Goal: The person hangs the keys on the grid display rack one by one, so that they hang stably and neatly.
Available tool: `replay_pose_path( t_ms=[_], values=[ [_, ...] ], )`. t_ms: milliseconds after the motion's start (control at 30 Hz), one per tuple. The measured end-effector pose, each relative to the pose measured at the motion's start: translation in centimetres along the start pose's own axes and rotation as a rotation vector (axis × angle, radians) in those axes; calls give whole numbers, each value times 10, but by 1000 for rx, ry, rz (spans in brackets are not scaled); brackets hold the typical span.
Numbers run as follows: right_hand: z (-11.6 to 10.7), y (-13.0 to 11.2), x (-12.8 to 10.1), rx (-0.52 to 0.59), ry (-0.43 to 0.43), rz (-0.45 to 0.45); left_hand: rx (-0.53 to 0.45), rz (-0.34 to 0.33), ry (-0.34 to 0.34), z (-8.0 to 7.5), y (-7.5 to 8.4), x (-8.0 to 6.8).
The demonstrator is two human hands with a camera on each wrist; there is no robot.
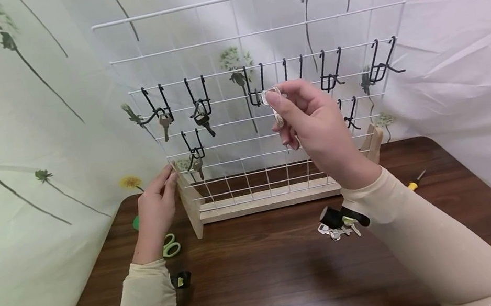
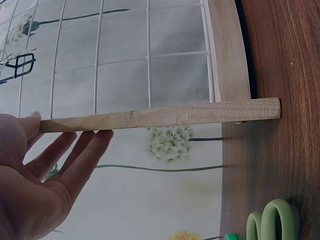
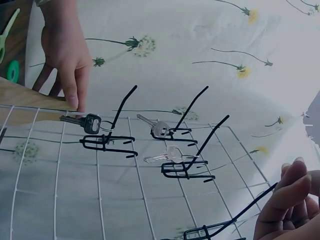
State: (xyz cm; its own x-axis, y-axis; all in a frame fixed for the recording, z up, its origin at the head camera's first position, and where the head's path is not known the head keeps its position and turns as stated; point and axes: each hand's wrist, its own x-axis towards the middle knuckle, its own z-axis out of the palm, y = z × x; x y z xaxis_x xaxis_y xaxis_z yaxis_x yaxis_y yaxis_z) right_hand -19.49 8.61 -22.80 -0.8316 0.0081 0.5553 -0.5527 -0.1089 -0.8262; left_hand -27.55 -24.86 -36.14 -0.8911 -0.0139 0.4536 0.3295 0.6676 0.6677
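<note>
A white wire grid [image 1: 255, 30] stands upright in a wooden base [image 1: 262, 200] on a dark wooden table. Rows of black hooks [image 1: 331, 76] hang on it. Three keys [image 1: 165, 122] hang on the left hooks, also seen as keys [image 3: 157, 127] in the right wrist view. My right hand [image 1: 273, 98] pinches a silver key on a ring [image 1: 279, 116] just in front of a middle hook [image 1: 257, 95]. My left hand [image 1: 166, 180] rests with straight fingers against the wooden side support [image 2: 165, 115] at the rack's left end.
Several loose keys [image 1: 338, 230] lie on the table below my right wrist. Green scissors [image 1: 171, 246] lie by my left forearm, and a yellow-handled screwdriver [image 1: 416, 181] lies at the right. A flower-print cloth hangs behind and to both sides.
</note>
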Motion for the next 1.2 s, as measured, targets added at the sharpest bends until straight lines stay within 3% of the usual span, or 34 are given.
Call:
replay_pose_path(
  t_ms=[333, 567, 900, 1200],
  values=[
    [-2, 9, 8, -10, 28, 11, -18, 40, -15, 2, 0, 3],
    [-1, 12, 9, 8, 30, 5, 9, 8, -1, 1, 2, 3],
    [0, 22, 8, 70, 13, 78, 9, 15, 7, 1, 0, 1],
    [4, 33, 12, 22, 11, 55, 1, 16, 9, 0, 1, 0]
  ],
)
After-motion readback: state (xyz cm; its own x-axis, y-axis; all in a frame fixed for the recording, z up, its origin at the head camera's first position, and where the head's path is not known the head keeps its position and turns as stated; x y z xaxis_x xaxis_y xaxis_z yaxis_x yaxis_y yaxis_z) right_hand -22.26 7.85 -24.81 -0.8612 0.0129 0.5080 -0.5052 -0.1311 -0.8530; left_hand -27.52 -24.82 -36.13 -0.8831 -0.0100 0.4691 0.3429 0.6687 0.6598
